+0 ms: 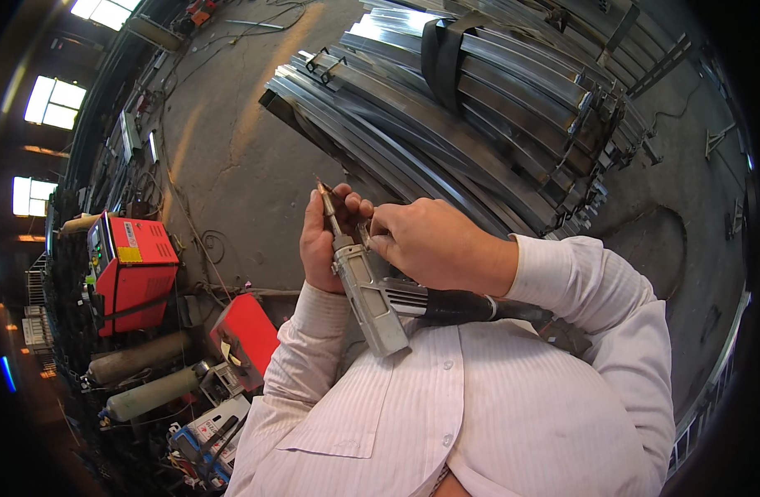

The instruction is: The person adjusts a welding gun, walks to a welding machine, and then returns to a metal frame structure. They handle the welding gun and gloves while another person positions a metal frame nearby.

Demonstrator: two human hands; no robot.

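The strapped stack of metal bars (496,141) lies on the floor ahead, apart from the work, so the handling is best done here, close to the body, clear of those edges. The red cabinet (144,273) stands off to the left, well out of the way. The grey torch-like tool (365,294) is held slantwise before the chest, its thick end overlapping the shirt; a firm brace there would steady it (whether it presses on the cloth, I cannot tell). Its black grip (455,306) runs rightward beneath the right forearm and should hang slack, so nothing twists the body.

The right hand (446,240) has thumb and finger pinched together on a small metal piece (364,234) beside the neck; judging by that pinch, the step is a fine adjustment, better done with light, even force than a jerk. The left hand (318,240) is wrapped around the slim neck (331,217), a sound anchor if it resists turning. Smallest of all, the pointed tip (319,184) should face away from both hands.
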